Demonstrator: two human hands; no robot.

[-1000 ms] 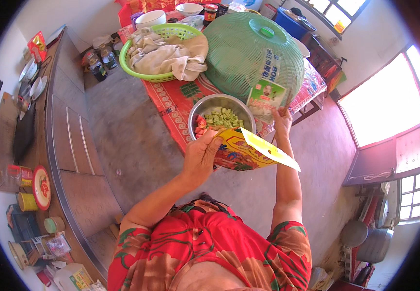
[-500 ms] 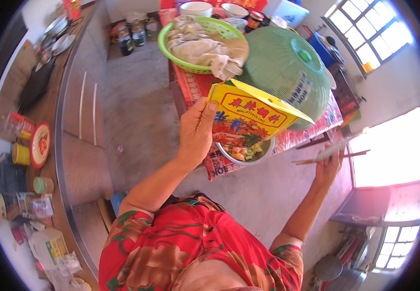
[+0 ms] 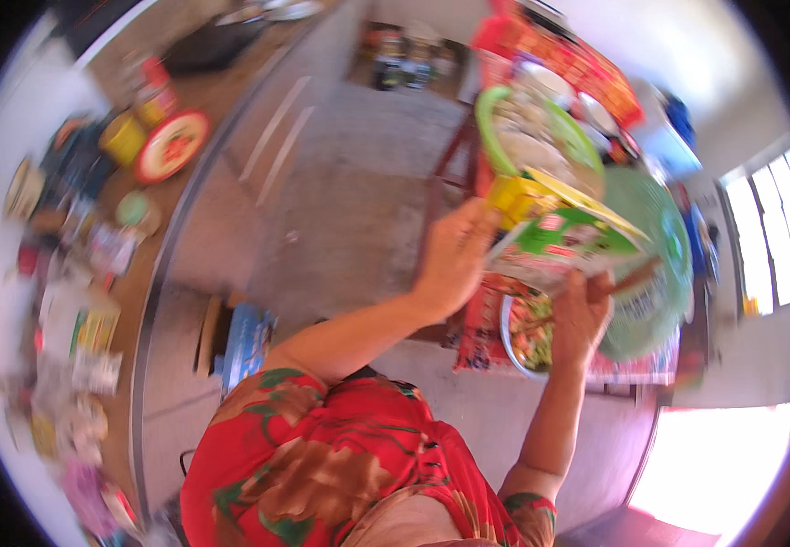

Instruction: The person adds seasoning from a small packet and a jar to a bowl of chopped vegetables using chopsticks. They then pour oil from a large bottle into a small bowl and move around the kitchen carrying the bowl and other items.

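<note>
My left hand (image 3: 457,257) grips the left edge of a yellow seasoning packet (image 3: 570,242), whose green and white side now faces me. My right hand (image 3: 582,314) is at the packet's lower edge with its fingers closed round a pair of wooden chopsticks (image 3: 635,276); blur hides whether it also pinches the packet. Just under the packet and beside my right hand stands a metal bowl (image 3: 507,339) of chopped orange and green food (image 3: 530,330). The bowl rests near the front edge of a table with a red patterned cloth (image 3: 477,328).
Behind the packet, a green basket (image 3: 487,137) holds pale cloth (image 3: 527,146). A green mesh food cover (image 3: 655,319) stands at its right. Along the left runs a counter (image 3: 196,173) with a red-rimmed plate (image 3: 171,146), jars and bags. A blue box (image 3: 247,342) sits below the counter.
My right hand has come in from the far right to the packet, bringing the chopsticks. The packet has turned to show its other side. The whole view has swung round.
</note>
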